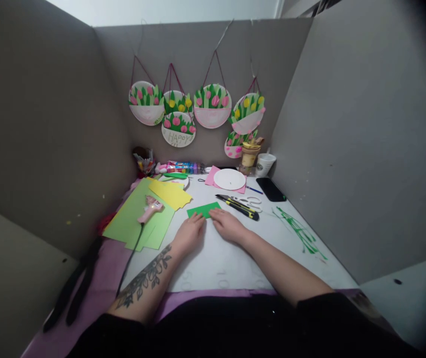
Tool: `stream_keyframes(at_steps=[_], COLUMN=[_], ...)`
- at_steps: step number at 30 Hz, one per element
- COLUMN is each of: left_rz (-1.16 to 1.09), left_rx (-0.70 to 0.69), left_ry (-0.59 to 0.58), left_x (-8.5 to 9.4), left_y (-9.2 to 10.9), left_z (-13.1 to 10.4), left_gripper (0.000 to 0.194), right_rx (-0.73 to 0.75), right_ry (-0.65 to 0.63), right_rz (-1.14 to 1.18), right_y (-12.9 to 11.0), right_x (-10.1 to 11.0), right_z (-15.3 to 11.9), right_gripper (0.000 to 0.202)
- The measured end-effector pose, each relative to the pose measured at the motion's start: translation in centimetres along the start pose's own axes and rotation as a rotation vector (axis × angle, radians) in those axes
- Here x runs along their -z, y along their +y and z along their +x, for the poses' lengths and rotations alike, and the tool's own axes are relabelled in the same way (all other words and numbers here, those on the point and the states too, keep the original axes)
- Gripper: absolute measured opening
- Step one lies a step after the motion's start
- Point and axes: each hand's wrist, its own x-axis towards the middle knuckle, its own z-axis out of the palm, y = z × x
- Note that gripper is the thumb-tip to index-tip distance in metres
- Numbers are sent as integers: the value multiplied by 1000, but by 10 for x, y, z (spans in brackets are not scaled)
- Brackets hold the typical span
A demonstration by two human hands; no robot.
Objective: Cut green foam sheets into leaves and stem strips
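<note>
A small green paper rectangle (202,209) lies on the white work surface in front of me. My left hand (190,233) holds its near left edge, fingers close together and partly bent. Close beside it, my right hand (228,224) has its fingertips on the near right part of the same piece. The thumbs are mostly hidden beneath the hands. Just beyond the right hand lie a black and yellow utility knife (245,209) and scissors (252,201) with pale handles.
At left, a pink glue gun (151,209) rests on light green sheets (123,223) beside yellow paper (171,194). A white paper plate (230,179) sits on pink paper behind. Right are a phone (270,189) and green scraps (298,229). Decorated plates (213,117) hang on the back panel.
</note>
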Motion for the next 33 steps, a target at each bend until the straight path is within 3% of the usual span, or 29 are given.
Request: stream_keyframes(at_steps=[3, 7, 13, 19, 22, 26, 30, 33], left_rz=[-6, 72, 109, 170, 212, 147, 106, 104], left_rx=[-47, 4, 89, 149, 132, 208, 223, 242], left_ry=[-51, -105, -65, -45, -109, -171, -151, -116], left_x=[-1, 4, 7, 13, 16, 14, 13, 17], left_y=[0, -2, 0, -2, -1, 0, -8, -24], left_z=[-2, -3, 1, 21, 37, 53, 50, 45], left_gripper=[40, 37, 35, 36, 39, 38, 36, 32], right_rx=[91, -36, -216, -426, -486, -483, -459, -530], right_ry=[-150, -185, -99, 173, 157, 142, 151, 160], right_rz=[12, -87, -176, -253, -284, -295, -313, -329], right_y=[-11, -9, 16, 43, 54, 59, 58, 58], right_x=[-9, -6, 21, 40, 40, 36, 33, 33], right_z=[-3, -6, -7, -1, -1, 1, 3, 5], right_gripper=[55, 58, 39, 35, 36, 32, 30, 32])
